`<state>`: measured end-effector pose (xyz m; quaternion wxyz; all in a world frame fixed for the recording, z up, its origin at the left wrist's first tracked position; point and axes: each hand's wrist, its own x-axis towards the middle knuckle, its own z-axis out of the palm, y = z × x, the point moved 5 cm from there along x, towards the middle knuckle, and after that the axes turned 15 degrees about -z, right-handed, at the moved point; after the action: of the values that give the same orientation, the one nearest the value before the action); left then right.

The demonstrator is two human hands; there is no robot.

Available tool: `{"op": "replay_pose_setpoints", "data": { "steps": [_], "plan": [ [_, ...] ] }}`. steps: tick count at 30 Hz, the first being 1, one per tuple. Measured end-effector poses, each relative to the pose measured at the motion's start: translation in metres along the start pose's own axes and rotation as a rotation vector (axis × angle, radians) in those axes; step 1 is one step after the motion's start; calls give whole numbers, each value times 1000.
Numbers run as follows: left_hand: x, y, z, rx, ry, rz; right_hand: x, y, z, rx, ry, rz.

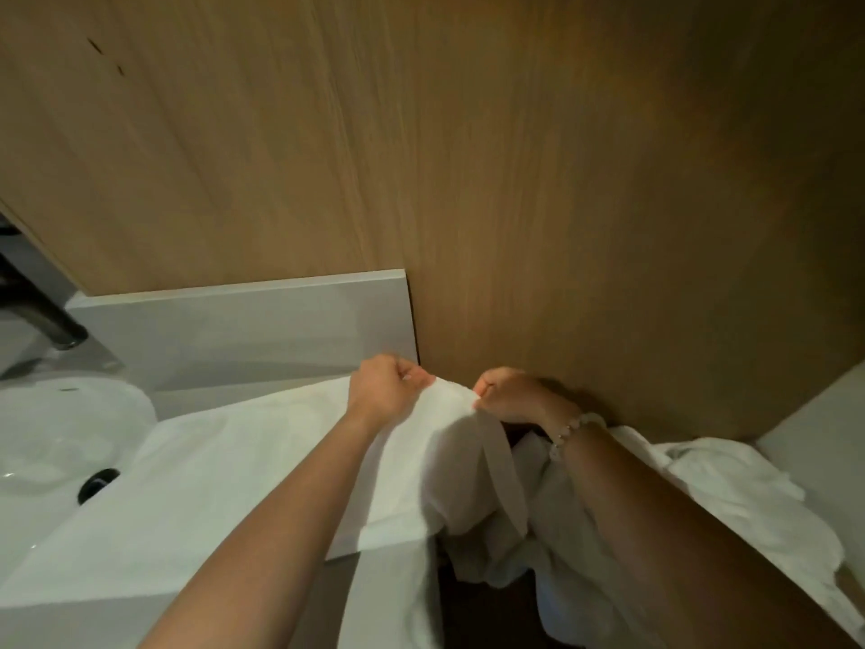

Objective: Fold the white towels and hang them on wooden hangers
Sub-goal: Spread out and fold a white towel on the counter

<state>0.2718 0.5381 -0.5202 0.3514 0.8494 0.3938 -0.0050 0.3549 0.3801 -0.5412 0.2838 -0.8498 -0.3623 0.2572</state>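
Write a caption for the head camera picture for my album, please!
Left hand and right hand pinch the top edge of the white towel beside the sink.

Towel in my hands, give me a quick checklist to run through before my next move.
1. Left hand grips the top edge of the towel: ok.
2. Right hand grips the same edge: ok.
3. The towel hangs smooth: not ok, its lower part is bunched.
4. Wooden hanger ready: cannot tell, none in view.
5. Other white cloth on the right kept apart: cannot tell, the right arm hides where they meet.
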Motion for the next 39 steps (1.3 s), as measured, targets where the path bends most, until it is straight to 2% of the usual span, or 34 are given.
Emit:
{"op": "replay_pose_setpoints", "data": {
  "steps": [4, 10, 17, 21, 29, 35, 39],
  "plan": [
    [7, -8, 6, 126, 26, -5, 13, -4, 16, 126, 56, -99],
    [5, -35, -22, 75, 31, 70, 31, -18, 40, 21, 73, -208],
    [19, -91, -64, 209, 26, 7, 43, -9, 27, 181, 158, -198],
    [17, -96, -71, 403, 4, 12, 53, -6, 34, 265, 158, -180],
    [25, -107, -86, 316, 119, 22, 66, -1, 41, 363, 224, -78],
    [40, -109, -84, 316, 138, 4, 72, 2, 43, 281, 277, -27],
    [41, -109, -83, 327, 188, -6, 72, 2, 50, 242, 393, -21]
  ]
}}
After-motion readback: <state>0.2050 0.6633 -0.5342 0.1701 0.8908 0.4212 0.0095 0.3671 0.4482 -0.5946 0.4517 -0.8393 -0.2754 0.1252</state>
